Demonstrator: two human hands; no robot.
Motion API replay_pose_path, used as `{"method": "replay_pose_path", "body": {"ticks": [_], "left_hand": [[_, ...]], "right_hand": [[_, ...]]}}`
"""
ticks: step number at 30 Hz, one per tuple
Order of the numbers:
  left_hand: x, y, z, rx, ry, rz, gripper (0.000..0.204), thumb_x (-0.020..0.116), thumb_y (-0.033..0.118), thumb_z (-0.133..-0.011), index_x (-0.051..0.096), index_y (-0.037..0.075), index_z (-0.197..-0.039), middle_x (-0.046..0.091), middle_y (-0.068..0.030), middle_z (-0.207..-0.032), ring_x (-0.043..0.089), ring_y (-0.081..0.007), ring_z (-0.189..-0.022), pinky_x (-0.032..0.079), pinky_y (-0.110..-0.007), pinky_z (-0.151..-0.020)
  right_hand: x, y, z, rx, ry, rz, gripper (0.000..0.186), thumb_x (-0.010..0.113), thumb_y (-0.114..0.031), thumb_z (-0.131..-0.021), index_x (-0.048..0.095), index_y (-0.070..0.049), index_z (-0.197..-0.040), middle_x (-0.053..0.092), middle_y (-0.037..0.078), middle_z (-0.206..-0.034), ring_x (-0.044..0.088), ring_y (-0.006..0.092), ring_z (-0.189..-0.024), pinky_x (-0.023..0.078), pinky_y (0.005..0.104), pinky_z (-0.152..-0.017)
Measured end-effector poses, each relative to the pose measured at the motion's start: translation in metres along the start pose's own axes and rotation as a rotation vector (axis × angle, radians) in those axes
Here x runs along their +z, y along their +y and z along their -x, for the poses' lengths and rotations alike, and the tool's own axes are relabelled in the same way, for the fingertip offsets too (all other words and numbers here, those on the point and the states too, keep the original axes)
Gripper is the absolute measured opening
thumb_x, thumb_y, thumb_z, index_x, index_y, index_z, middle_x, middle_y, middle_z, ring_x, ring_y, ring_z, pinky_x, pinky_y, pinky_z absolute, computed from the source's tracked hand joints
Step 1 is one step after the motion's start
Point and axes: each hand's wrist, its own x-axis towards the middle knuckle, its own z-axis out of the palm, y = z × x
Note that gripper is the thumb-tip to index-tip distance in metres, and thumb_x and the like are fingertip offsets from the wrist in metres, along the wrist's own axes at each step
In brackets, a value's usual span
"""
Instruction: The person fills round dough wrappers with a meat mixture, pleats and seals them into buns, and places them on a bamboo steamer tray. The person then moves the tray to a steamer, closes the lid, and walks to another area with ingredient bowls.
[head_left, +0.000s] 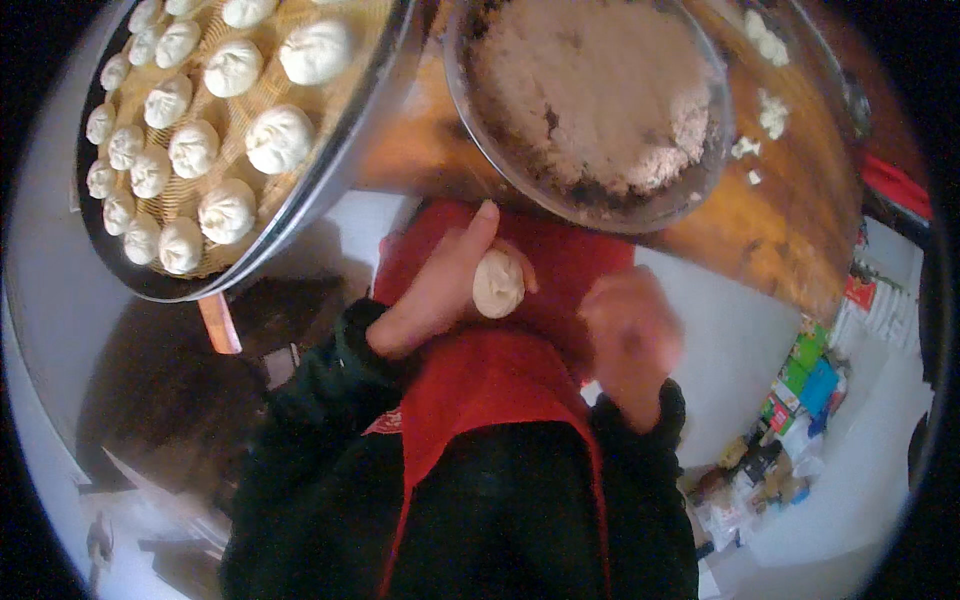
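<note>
A pleated white bun (498, 284) rests in my left hand (450, 275), its gathered top facing up. The fingers curl round its far side and the thumb points up and away. Apart from it, to the right, is my right hand (637, 340), blurred by motion, so its fingers cannot be made out. Both hands are over my red apron (490, 380). Beyond them a wide metal bowl (655, 217) of pale brown filling (590, 85) stands on the wooden table.
At the upper left, a round steamer tray (255, 185) with a woven base holds several pleated buns (228, 211). Small dough pieces (772, 113) lie on the wooden table (790, 210) right of the bowl. Colourful packages (810, 365) and bags are on the floor at far right.
</note>
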Motion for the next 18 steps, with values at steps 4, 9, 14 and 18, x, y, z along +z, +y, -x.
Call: {"method": "replay_pose_path", "body": {"ticks": [4, 9, 14, 18], "left_hand": [[-0.026, 0.031, 0.042, 0.039, -0.003, 0.018, 0.071, 0.026, 0.061, -0.11, 0.066, 0.004, -0.129, 0.075, -0.01, -0.084, 0.071, -0.0179, -0.068, 0.058, -0.033, -0.065], [-0.071, 0.114, 0.171, 0.426, -0.14, -0.144, 0.045, 0.058, 0.034, -0.105, 0.054, 0.004, -0.139, 0.066, -0.0081, -0.123, 0.063, -0.0164, -0.113, 0.049, -0.033, -0.103], [-0.095, 0.198, 0.281, 0.611, 0.189, -0.734, 0.05, 0.088, 0.014, -0.083, 0.057, 0.008, -0.122, 0.067, -0.0055, -0.116, 0.065, -0.0168, -0.109, 0.052, -0.033, -0.095], [-0.133, 0.256, 0.326, 0.834, 0.736, -1.088, 0.048, 0.079, 0.012, -0.081, 0.058, 0.006, -0.124, 0.067, -0.0107, -0.114, 0.066, -0.0204, -0.111, 0.053, -0.036, -0.096]], "right_hand": [[-0.013, 0.029, -0.008, 0.133, 0.16, 0.174, 0.004, 0.069, -0.007, -0.091, 0.069, -0.004, -0.092, 0.07, 0.013, -0.087, 0.068, 0.0285, -0.08, 0.056, 0.0376, -0.075], [-0.055, 0.021, -0.038, 0.301, 0.01, 0.618, 0.018, 0.064, -0.015, -0.097, 0.068, 0.0, -0.104, 0.07, 0.018, -0.099, 0.067, 0.0366, -0.089, 0.055, 0.0438, -0.083], [-0.072, 0.012, -0.059, 0.26, -0.029, 0.706, 0.04, 0.058, -0.027, -0.098, 0.064, 0.003, -0.125, 0.065, 0.027, -0.127, 0.059, 0.0483, -0.118, 0.047, 0.0521, -0.102], [-0.066, 0.018, -0.058, 0.187, 0.143, 0.616, 0.058, 0.058, -0.046, -0.099, 0.062, 0.003, -0.13, 0.062, 0.027, -0.132, 0.055, 0.0454, -0.125, 0.042, 0.0529, -0.108]]}}
